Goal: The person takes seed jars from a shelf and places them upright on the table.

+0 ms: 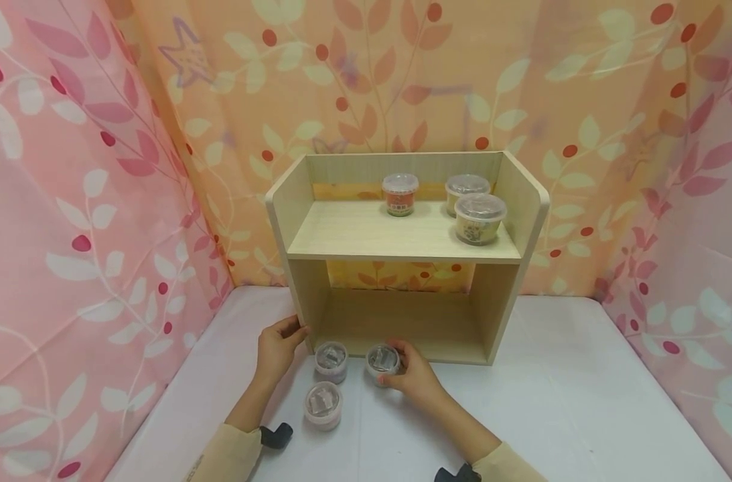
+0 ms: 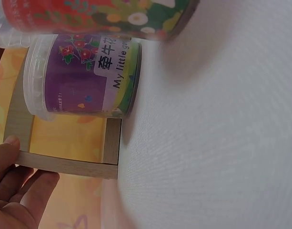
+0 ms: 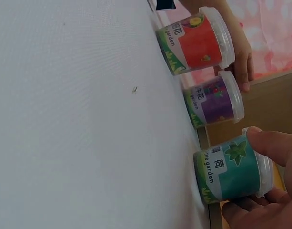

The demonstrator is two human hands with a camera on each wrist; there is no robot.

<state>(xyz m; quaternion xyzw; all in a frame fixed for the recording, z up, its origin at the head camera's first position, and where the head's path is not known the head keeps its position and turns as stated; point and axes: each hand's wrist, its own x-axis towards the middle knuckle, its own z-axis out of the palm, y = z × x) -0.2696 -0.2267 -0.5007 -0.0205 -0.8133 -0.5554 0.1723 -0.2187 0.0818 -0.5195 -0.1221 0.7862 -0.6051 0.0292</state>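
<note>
My left hand (image 1: 276, 351) holds the front edge of the left side panel of a light wooden shelf (image 1: 353, 234); in the left wrist view the thumb and fingers lie on either side of the panel (image 2: 69, 164). The right hand (image 1: 418, 376) grips a teal-labelled lidded cup (image 3: 234, 169) by its lid end, thumb on one side and fingers on the other. This cup stands at the shelf's lower front edge. Left of it is a purple-labelled cup (image 2: 76, 76). Nearer to me stands a red-labelled cup (image 3: 200, 43). All three have clear plastic lids.
On the upper board stand an orange-red cup (image 1: 400, 195) and two wider pale tubs (image 1: 479, 221), one behind the other, at the right. A white cloth (image 1: 582, 402) covers the table. Patterned curtains (image 1: 366, 80) hang behind and at both sides.
</note>
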